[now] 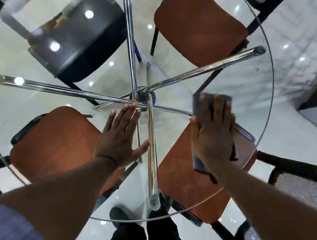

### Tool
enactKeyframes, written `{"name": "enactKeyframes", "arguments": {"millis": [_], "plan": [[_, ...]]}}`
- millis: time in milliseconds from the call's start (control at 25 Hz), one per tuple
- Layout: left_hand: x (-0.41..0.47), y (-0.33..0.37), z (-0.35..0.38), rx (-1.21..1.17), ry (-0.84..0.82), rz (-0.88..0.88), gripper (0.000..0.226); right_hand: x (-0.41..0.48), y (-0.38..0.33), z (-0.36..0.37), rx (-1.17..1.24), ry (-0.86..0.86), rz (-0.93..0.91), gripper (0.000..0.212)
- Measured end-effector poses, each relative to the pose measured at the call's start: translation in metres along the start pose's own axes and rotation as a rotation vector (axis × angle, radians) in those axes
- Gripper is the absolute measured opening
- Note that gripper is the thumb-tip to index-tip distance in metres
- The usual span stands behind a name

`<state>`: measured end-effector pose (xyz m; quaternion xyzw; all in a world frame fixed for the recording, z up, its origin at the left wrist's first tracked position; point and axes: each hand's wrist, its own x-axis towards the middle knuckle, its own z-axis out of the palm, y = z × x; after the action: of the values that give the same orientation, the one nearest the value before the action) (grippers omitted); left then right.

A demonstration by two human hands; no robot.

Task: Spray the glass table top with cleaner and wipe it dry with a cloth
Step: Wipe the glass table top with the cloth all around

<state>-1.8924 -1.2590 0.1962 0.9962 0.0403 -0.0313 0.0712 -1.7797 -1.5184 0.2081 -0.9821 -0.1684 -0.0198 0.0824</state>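
The round glass counter [247,85] showed its crossed chrome legs [81,92] through the top. The left grip [120,135] lay wide and flat on the glass near the middle, fingers straight and holding nothing, the fingertips close to where the legs met. A thin band [109,158] circled that wrist, and a blue sleeve [1,224] showed at the lower left. The right grip [213,134] was also wide, palm down and fingers spread, pressing a dark cloth [198,104] against the glass near the counter's right edge. The cloth stuck out beyond the fingers and the wrist and was blurred. Orange chair seats [201,25] and a black chair [80,36] stood beneath the counter.
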Motion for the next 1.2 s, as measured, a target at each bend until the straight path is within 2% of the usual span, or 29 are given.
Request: {"name": "enactKeyframes", "arguments": {"millis": [120,160,200,240,280,360,400,440,480,520,640,680,720,760,880,920,960,1000,1080,1200], "plan": [[0.001,0.001,0.002,-0.012,0.011,0.006,0.094,-0.004,0.024,-0.011,-0.009,-0.168,-0.650,0.060],[0.001,0.001,0.003,-0.013,0.017,0.009,0.094,0.014,0.037,-0.013,-0.038,-0.206,-0.809,0.057],[0.001,0.000,0.003,-0.015,0.026,0.009,0.093,0.032,0.049,-0.011,-0.050,-0.215,-0.854,0.055],[0.000,-0.001,0.004,-0.024,0.040,0.009,0.093,0.048,0.060,-0.007,-0.027,-0.175,-0.760,0.054],[0.000,-0.001,0.005,-0.034,0.054,0.013,0.092,0.060,0.070,-0.004,0.001,-0.079,-0.536,0.053],[0.001,0.000,0.006,-0.036,0.059,0.032,0.091,0.053,0.075,-0.005,0.043,0.106,0.104,0.057],[0.001,0.001,0.006,-0.036,0.059,0.031,0.091,0.034,0.065,-0.004,0.046,0.146,0.383,0.059],[0.000,0.000,0.005,-0.037,0.058,0.025,0.091,0.011,0.050,-0.004,0.024,0.154,0.514,0.060],[0.000,0.001,0.005,-0.036,0.051,0.021,0.091,-0.012,0.034,-0.006,-0.013,0.133,0.487,0.060],[0.001,0.001,0.004,-0.034,0.043,0.019,0.092,-0.033,0.022,-0.007,-0.037,0.080,0.336,0.060],[0.000,0.002,0.005,-0.054,0.047,0.016,0.092,-0.037,0.035,-0.013,-0.021,-0.144,-0.325,0.062],[0.000,0.002,0.006,-0.060,0.048,0.021,0.092,-0.021,0.049,-0.014,-0.039,-0.174,-0.438,0.062],[0.001,0.001,0.007,-0.062,0.056,0.025,0.091,-0.004,0.065,-0.011,-0.045,-0.182,-0.441,0.061],[0.001,0.001,0.008,-0.060,0.069,0.024,0.091,0.010,0.077,-0.009,-0.037,-0.141,-0.313,0.061],[0.000,0.002,0.008,-0.062,0.071,0.029,0.090,0.003,0.076,-0.010,0.013,0.133,0.491,0.060],[0.000,0.002,0.007,-0.061,0.058,0.027,0.091,-0.015,0.055,-0.009,0.023,0.175,0.663,0.061],[0.000,0.001,0.006,-0.060,0.041,0.024,0.091,-0.038,0.032,-0.009,-0.006,0.175,0.715,0.061],[0.000,0.002,0.006,-0.065,0.030,0.022,0.091,-0.064,0.008,-0.009,-0.035,0.151,0.677,0.060],[-0.001,0.002,0.004,-0.071,0.031,0.018,0.091,-0.106,-0.022,-0.006,-0.048,0.047,0.437,0.059],[-0.001,0.002,0.006,-0.073,0.051,0.030,0.091,-0.083,0.009,-0.014,-0.025,-0.099,0.006,0.058]]}}
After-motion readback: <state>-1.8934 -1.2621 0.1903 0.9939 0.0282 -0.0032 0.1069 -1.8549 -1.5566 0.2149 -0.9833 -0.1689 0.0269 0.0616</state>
